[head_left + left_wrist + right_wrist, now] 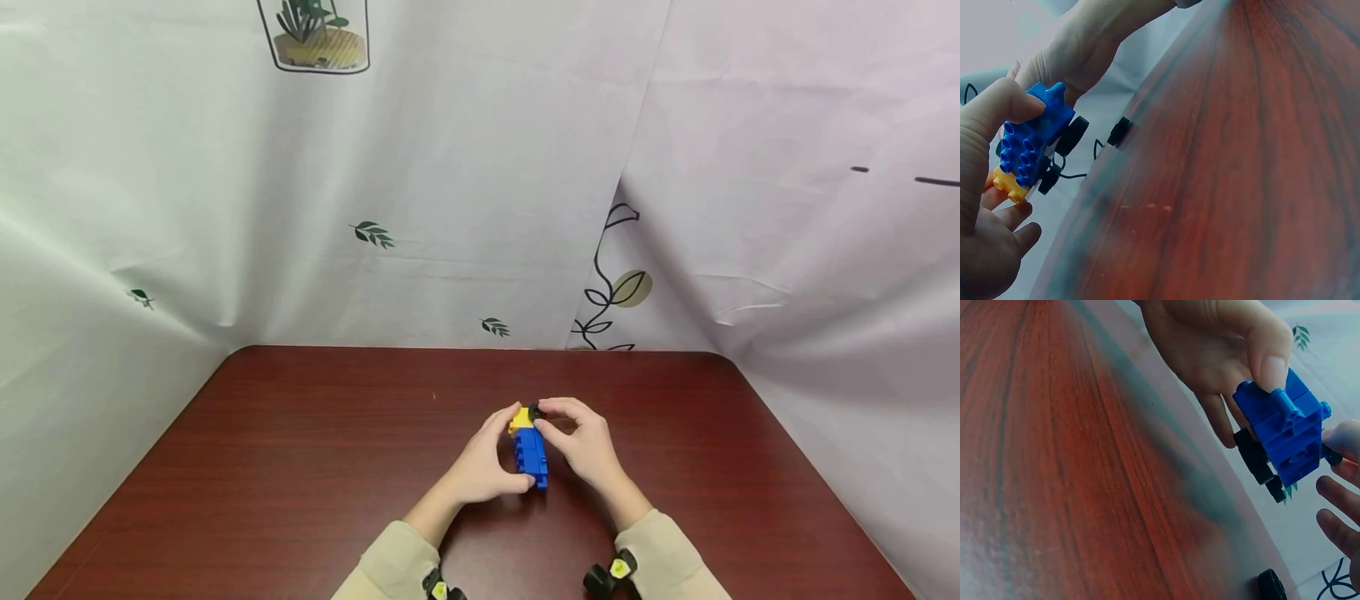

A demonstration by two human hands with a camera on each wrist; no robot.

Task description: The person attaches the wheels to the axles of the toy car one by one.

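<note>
A toy car of blue bricks (531,454) with a yellow brick (522,418) at its far end is held just above the table. My left hand (477,465) grips it lengthwise, thumb on the near blue end and fingers at the yellow end. My right hand (588,442) pinches a black wheel (535,412) at the car's far right side. In the left wrist view, more black wheels (1072,136) show along one side of the car. From the right wrist, the blue underside (1297,440) faces the camera, with my left thumb (1272,370) pressing its end.
A separate black wheel (1120,131) appears near the table's edge in the left wrist view. The dark red wooden table (337,450) ends against a pale printed cloth (480,167). Both sleeves (660,554) carry strapped-on wrist cameras (600,579).
</note>
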